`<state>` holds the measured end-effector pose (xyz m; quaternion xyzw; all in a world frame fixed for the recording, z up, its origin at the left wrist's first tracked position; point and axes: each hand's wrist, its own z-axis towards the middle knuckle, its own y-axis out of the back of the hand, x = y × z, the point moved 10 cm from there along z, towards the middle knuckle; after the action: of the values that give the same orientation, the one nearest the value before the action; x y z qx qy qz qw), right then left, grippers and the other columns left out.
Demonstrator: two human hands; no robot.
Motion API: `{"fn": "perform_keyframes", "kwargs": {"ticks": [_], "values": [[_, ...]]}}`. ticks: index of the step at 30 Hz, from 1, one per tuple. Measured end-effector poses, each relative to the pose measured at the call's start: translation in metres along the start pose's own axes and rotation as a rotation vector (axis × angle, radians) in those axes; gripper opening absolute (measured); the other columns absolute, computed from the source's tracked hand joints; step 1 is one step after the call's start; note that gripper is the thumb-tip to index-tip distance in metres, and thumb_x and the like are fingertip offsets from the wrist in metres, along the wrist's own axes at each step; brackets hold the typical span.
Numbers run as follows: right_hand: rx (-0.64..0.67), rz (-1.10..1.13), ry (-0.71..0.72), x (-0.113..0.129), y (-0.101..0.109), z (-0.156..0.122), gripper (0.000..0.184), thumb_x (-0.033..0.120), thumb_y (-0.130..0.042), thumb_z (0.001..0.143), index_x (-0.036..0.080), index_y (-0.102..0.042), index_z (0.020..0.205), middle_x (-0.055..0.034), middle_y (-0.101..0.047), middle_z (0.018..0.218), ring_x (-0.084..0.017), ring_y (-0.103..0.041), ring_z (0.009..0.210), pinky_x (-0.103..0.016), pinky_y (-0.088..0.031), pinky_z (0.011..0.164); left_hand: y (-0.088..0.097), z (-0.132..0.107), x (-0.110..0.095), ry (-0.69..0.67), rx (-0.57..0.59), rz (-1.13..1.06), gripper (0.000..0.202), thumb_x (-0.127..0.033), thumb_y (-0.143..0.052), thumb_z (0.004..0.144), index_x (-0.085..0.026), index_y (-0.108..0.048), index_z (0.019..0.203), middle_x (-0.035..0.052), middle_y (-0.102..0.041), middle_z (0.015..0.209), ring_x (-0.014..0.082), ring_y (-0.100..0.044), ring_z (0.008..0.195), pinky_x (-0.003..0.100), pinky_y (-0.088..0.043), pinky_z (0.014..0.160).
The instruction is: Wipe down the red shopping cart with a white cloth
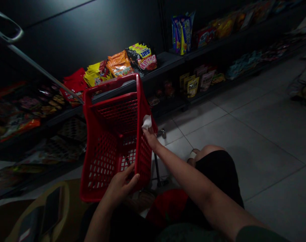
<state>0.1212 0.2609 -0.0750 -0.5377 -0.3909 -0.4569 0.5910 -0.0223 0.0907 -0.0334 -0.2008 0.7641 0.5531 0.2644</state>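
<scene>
A red plastic shopping cart (84,158) with perforated walls stands in front of me, its basket opening tilted toward me. At its near right corner, my left hand (121,186) grips the rim, with the thumb outside and the fingers partly hidden by the edge. My right hand (150,137) is closed on a crumpled white cloth or tissue (147,121) and presses it against the outside of the cart's right wall. Below that wall a caster wheel (163,133) shows on the floor.
Dark shelves (168,62) of bagged snacks (120,64) run behind the cart. A metal rod (42,67) slants in from upper left. Two dark phone-like devices (52,208) lie on a yellowish round seat or stool (66,198) at lower left. Pale floor tiles (256,148) spread right.
</scene>
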Motion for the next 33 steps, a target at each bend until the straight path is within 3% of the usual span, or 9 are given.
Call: {"fn": "perform_keyframes", "kwargs": {"ticks": [4, 8, 11, 14, 18, 22, 28, 30, 33], "values": [[-0.059, -0.043, 0.102, 0.002, -0.003, -0.101, 0.043, 0.039, -0.055, 0.090, 0.027, -0.054, 0.132, -0.0069, -0.054, 0.138, -0.022, -0.046, 0.132, -0.038, -0.032, 0.116, -0.002, 0.001, 0.003, 0.005, 0.019, -0.004, 0.059, -0.047, -0.053, 0.088, -0.017, -0.056, 0.138, 0.0058, -0.077, 0.098, 0.0236, -0.072, 0.092, 0.032, -0.057, 0.084], [0.130, -0.082, 0.045, -0.023, 0.000, -0.161, 0.018, 0.033, -0.068, 0.082, 0.028, -0.067, 0.099, -0.0057, -0.060, 0.123, -0.023, -0.056, 0.119, -0.037, -0.043, 0.105, -0.007, 0.002, 0.012, 0.033, 0.051, -0.033, 0.060, -0.049, -0.051, 0.090, -0.017, -0.053, 0.141, 0.0079, -0.074, 0.114, 0.0243, -0.071, 0.100, 0.032, -0.056, 0.088], [-0.010, -0.005, -0.075, -0.036, 0.031, -0.124, 0.043, 0.027, -0.069, 0.077, 0.027, -0.058, 0.118, -0.0053, -0.063, 0.115, -0.021, -0.063, 0.104, -0.035, -0.049, 0.095, -0.008, 0.001, 0.013, 0.033, 0.050, -0.046, 0.061, -0.049, -0.049, 0.091, -0.018, -0.050, 0.143, 0.0082, -0.069, 0.126, 0.0244, -0.069, 0.107, 0.032, -0.055, 0.090], [-0.282, 0.026, -0.019, -0.015, 0.064, -0.052, 0.084, 0.026, -0.069, 0.076, 0.025, -0.028, 0.148, -0.0098, -0.055, 0.134, -0.020, -0.057, 0.117, -0.034, -0.047, 0.099, -0.007, 0.000, 0.010, 0.034, 0.049, -0.021, 0.062, -0.050, -0.049, 0.091, -0.016, -0.050, 0.143, 0.0093, -0.071, 0.123, 0.0247, -0.069, 0.106, 0.034, -0.055, 0.091], [-0.138, -0.071, 0.092, 0.016, 0.031, 0.004, 0.057, 0.035, -0.060, 0.086, 0.026, -0.045, 0.140, -0.0053, -0.057, 0.135, -0.019, -0.052, 0.125, -0.033, -0.043, 0.105, -0.006, 0.001, 0.006, 0.057, 0.049, -0.007, 0.062, -0.050, -0.048, 0.091, -0.015, -0.052, 0.141, 0.0088, -0.075, 0.111, 0.0248, -0.071, 0.099, 0.035, -0.056, 0.089], [0.017, -0.061, 0.107, -0.006, 0.001, -0.041, 0.038, 0.035, -0.055, 0.089, 0.025, -0.059, 0.125, -0.0041, -0.060, 0.133, -0.020, -0.051, 0.127, -0.035, -0.038, 0.111, -0.003, 0.004, 0.003, 0.032, 0.024, 0.016, 0.060, -0.051, -0.049, 0.090, -0.015, -0.055, 0.138, 0.0076, -0.075, 0.110, 0.0251, -0.069, 0.104, 0.035, -0.053, 0.094], [-0.070, -0.125, -0.272, -0.106, 0.040, -0.124, 0.032, 0.026, -0.065, 0.071, 0.020, -0.065, 0.102, -0.0063, -0.070, 0.106, -0.024, -0.063, 0.104, -0.039, -0.050, 0.093, 0.000, 0.007, 0.007, 0.036, -0.001, 0.043, 0.063, -0.051, -0.047, 0.091, -0.015, -0.052, 0.142, 0.0079, -0.075, 0.109, 0.0232, -0.070, 0.097, 0.032, -0.054, 0.087], [-0.095, -0.131, -0.327, -0.112, 0.046, -0.132, 0.035, 0.027, -0.062, 0.073, 0.019, -0.063, 0.106, -0.0057, -0.070, 0.097, -0.023, -0.065, 0.091, -0.038, -0.053, 0.084, 0.002, 0.008, 0.007, 0.042, -0.021, 0.062, 0.063, -0.051, -0.048, 0.090, -0.014, -0.053, 0.141, 0.0074, -0.075, 0.105, 0.0225, -0.071, 0.093, 0.031, -0.054, 0.084], [-0.088, -0.136, -0.207, -0.083, 0.039, -0.141, 0.043, 0.029, -0.060, 0.078, 0.021, -0.059, 0.120, -0.0069, -0.067, 0.112, -0.022, -0.062, 0.101, -0.037, -0.049, 0.092, 0.002, 0.009, 0.007, 0.033, -0.029, 0.077, 0.062, -0.050, -0.047, 0.090, -0.014, -0.054, 0.140, 0.0073, -0.076, 0.102, 0.0223, -0.071, 0.090, 0.030, -0.054, 0.082]]}}
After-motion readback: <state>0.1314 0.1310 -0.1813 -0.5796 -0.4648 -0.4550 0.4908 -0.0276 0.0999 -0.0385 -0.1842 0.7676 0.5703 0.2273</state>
